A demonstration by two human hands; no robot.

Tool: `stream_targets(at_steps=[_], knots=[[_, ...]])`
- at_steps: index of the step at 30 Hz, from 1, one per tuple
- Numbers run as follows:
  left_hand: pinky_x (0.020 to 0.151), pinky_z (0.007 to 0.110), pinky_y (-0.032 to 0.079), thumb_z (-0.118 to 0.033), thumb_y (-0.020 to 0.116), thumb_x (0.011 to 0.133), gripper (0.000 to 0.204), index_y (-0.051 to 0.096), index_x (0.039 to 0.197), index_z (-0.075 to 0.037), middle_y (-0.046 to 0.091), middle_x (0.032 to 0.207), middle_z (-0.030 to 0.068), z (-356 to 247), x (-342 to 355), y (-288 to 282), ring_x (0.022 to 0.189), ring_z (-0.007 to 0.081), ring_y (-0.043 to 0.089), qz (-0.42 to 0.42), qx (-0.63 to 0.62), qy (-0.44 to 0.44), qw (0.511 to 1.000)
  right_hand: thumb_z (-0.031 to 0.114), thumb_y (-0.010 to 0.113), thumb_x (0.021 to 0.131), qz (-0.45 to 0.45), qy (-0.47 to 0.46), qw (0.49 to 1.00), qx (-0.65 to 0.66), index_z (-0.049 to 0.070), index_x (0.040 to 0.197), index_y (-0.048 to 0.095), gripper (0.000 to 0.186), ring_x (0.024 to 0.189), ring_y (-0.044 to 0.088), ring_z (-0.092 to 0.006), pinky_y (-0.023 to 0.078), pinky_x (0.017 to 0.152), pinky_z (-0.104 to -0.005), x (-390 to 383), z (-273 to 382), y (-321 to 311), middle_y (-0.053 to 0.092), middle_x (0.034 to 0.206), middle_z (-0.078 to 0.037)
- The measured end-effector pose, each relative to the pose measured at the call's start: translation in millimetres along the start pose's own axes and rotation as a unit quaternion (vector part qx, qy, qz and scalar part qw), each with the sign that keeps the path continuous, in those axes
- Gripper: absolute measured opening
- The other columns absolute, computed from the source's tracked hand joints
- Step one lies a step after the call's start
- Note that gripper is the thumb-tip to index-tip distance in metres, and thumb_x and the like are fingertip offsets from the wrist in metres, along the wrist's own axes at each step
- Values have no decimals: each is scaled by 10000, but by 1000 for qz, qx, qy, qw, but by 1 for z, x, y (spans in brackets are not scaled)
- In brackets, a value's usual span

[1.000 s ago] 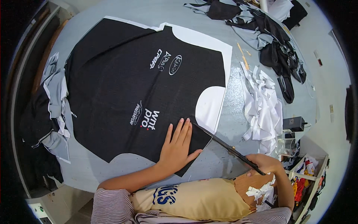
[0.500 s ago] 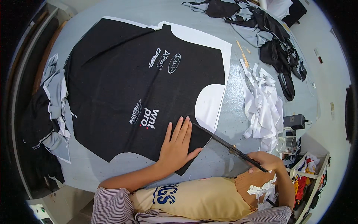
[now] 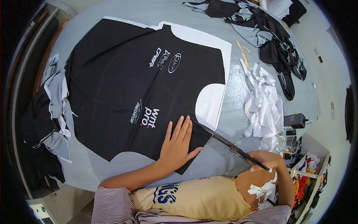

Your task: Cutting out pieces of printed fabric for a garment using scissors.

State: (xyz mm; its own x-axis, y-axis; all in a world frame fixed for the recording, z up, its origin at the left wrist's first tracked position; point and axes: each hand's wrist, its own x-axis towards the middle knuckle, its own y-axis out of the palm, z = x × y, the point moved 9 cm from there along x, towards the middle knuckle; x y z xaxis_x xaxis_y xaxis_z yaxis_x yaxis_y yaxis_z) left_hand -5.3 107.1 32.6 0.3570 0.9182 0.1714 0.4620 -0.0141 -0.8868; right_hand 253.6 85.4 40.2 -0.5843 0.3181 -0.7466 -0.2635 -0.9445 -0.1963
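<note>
A large black fabric panel [image 3: 112, 74] with white and red printing lies over a white layer [image 3: 209, 104] on the grey table, the white showing along its upper and right edges. My left hand [image 3: 179, 143] lies flat with spread fingers on the panel's lower right part, beside the curved cutout. My right hand [image 3: 264, 159] grips long dark scissors [image 3: 233, 146] near the table's front edge. Their blades point up-left and reach the black fabric near the lower end of that curve, just right of my left fingertips.
White offcuts [image 3: 263, 106] lie right of the panel, black and grey fabric [image 3: 272, 52] at upper right, more fabric [image 3: 56, 104] on the left. A small dark box [image 3: 294, 120], a clear container [image 3: 287, 143] and a compartmented bin of coloured scraps [image 3: 307, 168] stand at right. Yellow fabric [image 3: 197, 198] lies along the front.
My left hand, the scissors and my right hand appear very slightly higher in the picture, along with the panel's lower part. Little else differs.
</note>
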Motion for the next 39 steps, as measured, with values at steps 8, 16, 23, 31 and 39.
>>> stream_targets(at_steps=[8, 16, 23, 31, 39], knots=[[1114, 543, 153, -503, 615, 823, 828, 395, 1332, 111, 332, 1451, 228, 1, -1, 1, 1384, 337, 260, -2, 12, -3, 1000, 374, 694, 822, -36, 39, 998, -14, 18, 811, 495, 408, 652, 418, -149, 366, 586, -324, 2, -2, 0, 440, 680, -30], [1123, 509, 168, -515, 619, 816, 864, 370, 1337, 128, 315, 1448, 257, 4, 0, 1, 1387, 345, 249, -3, -20, -19, 1000, 322, 697, 827, -54, 54, 997, -23, -10, 784, 520, 378, 630, 419, -149, 363, 574, -337, 0, -5, -2, 442, 645, -57], [1125, 509, 165, -542, 630, 794, 912, 357, 1336, 139, 313, 1439, 273, 5, 0, -1, 1386, 364, 242, -1, 7, -24, 1000, 266, 687, 822, -56, 38, 997, -28, -35, 799, 541, 335, 631, 460, -172, 384, 589, -343, 1, -9, 0, 509, 669, -92], [1124, 518, 155, -550, 629, 790, 917, 362, 1334, 139, 316, 1439, 272, 4, 0, -1, 1387, 360, 242, -1, 11, -24, 1000, 273, 674, 825, -60, 36, 996, -56, -33, 806, 554, 329, 618, 467, -188, 393, 588, -345, 0, -3, 0, 515, 674, -115], [1120, 524, 157, -556, 622, 792, 915, 365, 1334, 135, 316, 1439, 272, 5, 0, -1, 1388, 363, 237, 2, 19, -19, 1000, 331, 639, 862, -55, 40, 996, -58, -31, 810, 555, 375, 601, 476, -213, 398, 581, -357, -1, 0, 0, 518, 669, -139]])
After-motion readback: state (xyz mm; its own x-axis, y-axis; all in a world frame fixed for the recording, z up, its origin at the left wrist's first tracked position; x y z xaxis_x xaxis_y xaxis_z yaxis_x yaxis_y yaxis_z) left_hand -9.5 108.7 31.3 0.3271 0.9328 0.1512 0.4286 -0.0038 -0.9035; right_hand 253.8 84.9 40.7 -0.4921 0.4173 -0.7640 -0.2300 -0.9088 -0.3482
